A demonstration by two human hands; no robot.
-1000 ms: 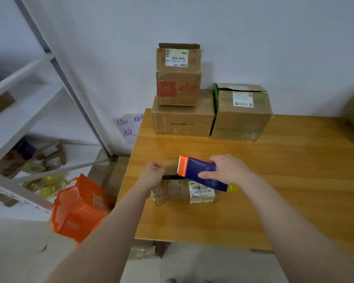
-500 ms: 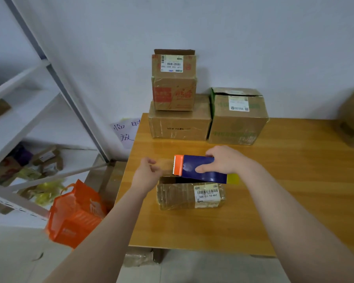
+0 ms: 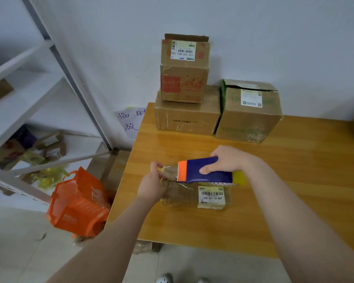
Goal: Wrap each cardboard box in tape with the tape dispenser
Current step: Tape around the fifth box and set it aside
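Wooden table [image 3: 294,180] set against white wall [image 3: 274,37], white shelving [image 3: 39,88] and orange basket [image 3: 78,205] seen at left | three cardboard boxes [image 3: 187,119] stacked at far edge | small cardboard box [image 3: 192,196] laid near centre | tape dispenser [image 3: 204,170] gripped by right hand [image 3: 227,158] just above it | tape end [image 3: 170,171] pinched by left hand [image 3: 151,184], left of dispenser.

Head camera looks forward-down, close over table [image 3: 307,172].
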